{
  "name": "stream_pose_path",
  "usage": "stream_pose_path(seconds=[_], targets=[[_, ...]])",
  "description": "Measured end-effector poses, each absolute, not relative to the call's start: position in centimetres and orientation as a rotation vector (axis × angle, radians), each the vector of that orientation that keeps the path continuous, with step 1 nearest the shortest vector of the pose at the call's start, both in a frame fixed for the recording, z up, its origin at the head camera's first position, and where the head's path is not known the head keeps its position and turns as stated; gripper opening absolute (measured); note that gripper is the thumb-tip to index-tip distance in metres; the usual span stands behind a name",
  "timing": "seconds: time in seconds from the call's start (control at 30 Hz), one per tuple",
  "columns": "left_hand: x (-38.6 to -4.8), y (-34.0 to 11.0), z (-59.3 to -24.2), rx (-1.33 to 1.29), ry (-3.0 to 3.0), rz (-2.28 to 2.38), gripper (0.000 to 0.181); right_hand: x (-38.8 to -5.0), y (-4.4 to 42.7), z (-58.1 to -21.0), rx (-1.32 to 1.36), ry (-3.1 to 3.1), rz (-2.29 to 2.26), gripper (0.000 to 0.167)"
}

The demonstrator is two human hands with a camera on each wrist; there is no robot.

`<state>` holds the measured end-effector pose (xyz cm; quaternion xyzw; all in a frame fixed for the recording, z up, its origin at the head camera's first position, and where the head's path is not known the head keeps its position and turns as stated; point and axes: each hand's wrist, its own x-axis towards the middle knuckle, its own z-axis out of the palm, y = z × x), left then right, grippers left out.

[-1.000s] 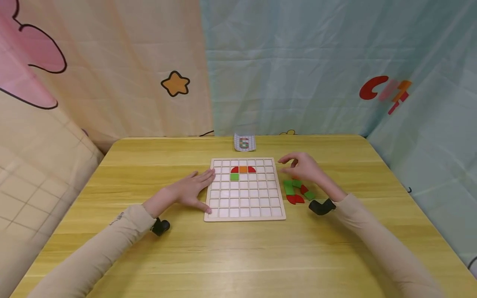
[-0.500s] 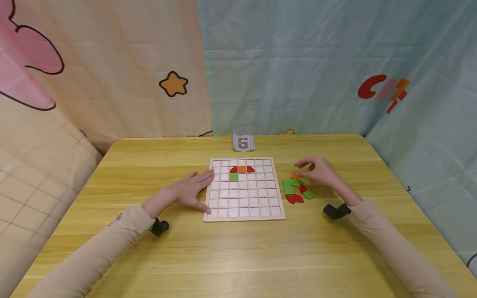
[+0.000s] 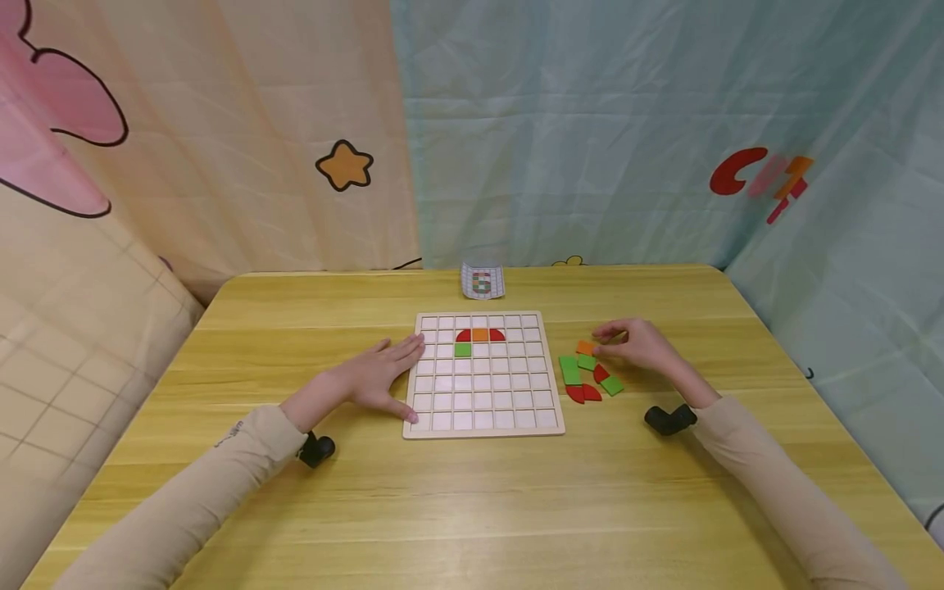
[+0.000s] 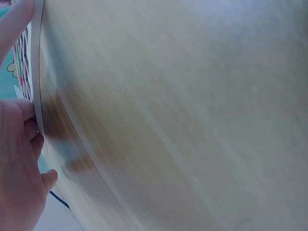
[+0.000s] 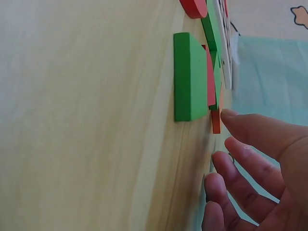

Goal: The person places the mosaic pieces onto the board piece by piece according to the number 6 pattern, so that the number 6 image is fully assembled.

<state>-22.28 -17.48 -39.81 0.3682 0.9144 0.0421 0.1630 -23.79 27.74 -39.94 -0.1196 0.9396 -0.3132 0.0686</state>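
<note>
A white grid board [image 3: 483, 382] in a pale wooden frame lies on the table. My left hand [image 3: 387, 378] rests on its left edge with spread fingers. Set in the grid are an orange square [image 3: 480, 335] between two red quarter-round tiles and, below the left one, a green square [image 3: 463, 350]. My right hand [image 3: 638, 344] is beside the loose tiles right of the board, nearest a loose orange tile [image 3: 586, 347]. Its thumb [image 5: 250, 126] is close to that tile; whether they touch I cannot tell. Thumb and fingers stand apart, with nothing seen between them.
Loose green tiles [image 3: 570, 370] and red quarter-round tiles [image 3: 592, 393] lie close together right of the board. A small printed card [image 3: 483, 282] with a coloured grid pattern lies behind the board. Curtains hang behind the wooden table [image 3: 472, 508].
My right hand has moved right and slightly nearer, away from the board's right edge to beside the loose tiles. The orange tile there has come into fuller view. My left hand has stayed put.
</note>
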Motion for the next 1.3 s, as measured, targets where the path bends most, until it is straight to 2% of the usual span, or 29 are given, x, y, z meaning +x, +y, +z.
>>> stream_pose_path(seconds=[0.77, 1.3], targets=[[-22.3, -17.6, -39.7, 1.046, 2.606, 0.134, 0.118, -24.6, 26.3, -39.9, -0.308, 2.823, -0.887, 0.041], [-22.2, -17.4, -39.6, 1.032, 2.601, 0.121, 0.119, -25.3, 25.9, -39.9, -0.304, 2.791, -0.872, 0.036]])
